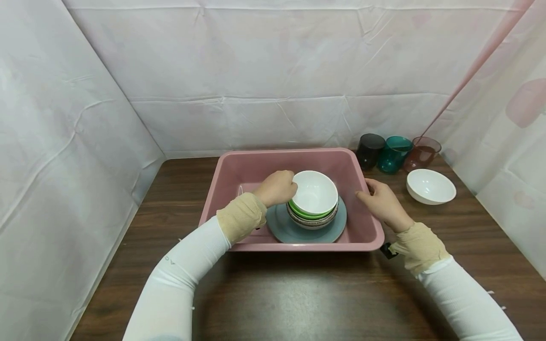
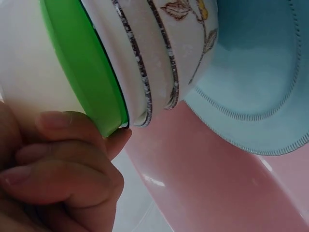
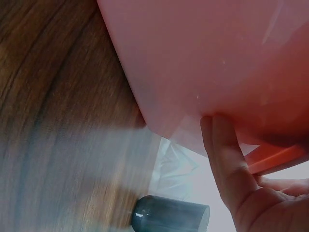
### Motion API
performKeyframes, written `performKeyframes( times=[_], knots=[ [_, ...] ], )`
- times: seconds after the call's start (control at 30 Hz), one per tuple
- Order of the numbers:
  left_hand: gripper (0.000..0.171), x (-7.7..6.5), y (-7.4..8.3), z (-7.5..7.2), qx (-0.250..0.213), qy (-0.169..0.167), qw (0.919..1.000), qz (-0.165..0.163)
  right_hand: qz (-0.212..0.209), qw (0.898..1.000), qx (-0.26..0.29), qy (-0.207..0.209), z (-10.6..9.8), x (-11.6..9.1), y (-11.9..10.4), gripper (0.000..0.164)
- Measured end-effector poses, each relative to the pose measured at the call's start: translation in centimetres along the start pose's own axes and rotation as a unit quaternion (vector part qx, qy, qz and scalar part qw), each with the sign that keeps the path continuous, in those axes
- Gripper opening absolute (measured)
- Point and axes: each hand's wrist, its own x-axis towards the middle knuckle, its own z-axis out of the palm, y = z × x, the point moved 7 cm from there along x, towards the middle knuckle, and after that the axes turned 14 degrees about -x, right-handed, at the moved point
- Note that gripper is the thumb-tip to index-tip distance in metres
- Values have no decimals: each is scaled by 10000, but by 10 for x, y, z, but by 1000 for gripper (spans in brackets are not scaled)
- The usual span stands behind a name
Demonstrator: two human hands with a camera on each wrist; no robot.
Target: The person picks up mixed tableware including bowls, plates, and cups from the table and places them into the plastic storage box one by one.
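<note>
My left hand [image 1: 277, 188] pinches the rim side of a white bowl [image 1: 315, 192], the topmost of a stack. In the left wrist view its fingers are curled against the white wall, one fingertip right at the edge of the green bowl [image 2: 91, 72]. Beneath the green one are patterned bowls [image 2: 193, 43] with dark speckled rims. The stack stands on a blue-grey plate [image 1: 281, 229] inside a pink basin [image 1: 287, 152]. My right hand [image 1: 382, 201] grips the basin's right rim, thumb over the edge and fingers [image 3: 227, 150] along the outer wall.
Beyond the basin's right side stand a black cup [image 1: 370, 150], a teal cup [image 1: 394, 155] and a reddish cup [image 1: 422, 155]. Another white bowl [image 1: 431, 186] lies in front of them on the dark wooden table [image 1: 298, 293]. White sheets [image 1: 277, 71] hang around the table.
</note>
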Motion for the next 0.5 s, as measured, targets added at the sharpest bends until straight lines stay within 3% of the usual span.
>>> performKeyframes(
  times=[0.5],
  knots=[
    [22,-1,-7,2,104,-106,9999,-89,45,9999,129,51,0,-1,-1,53]
  ],
)
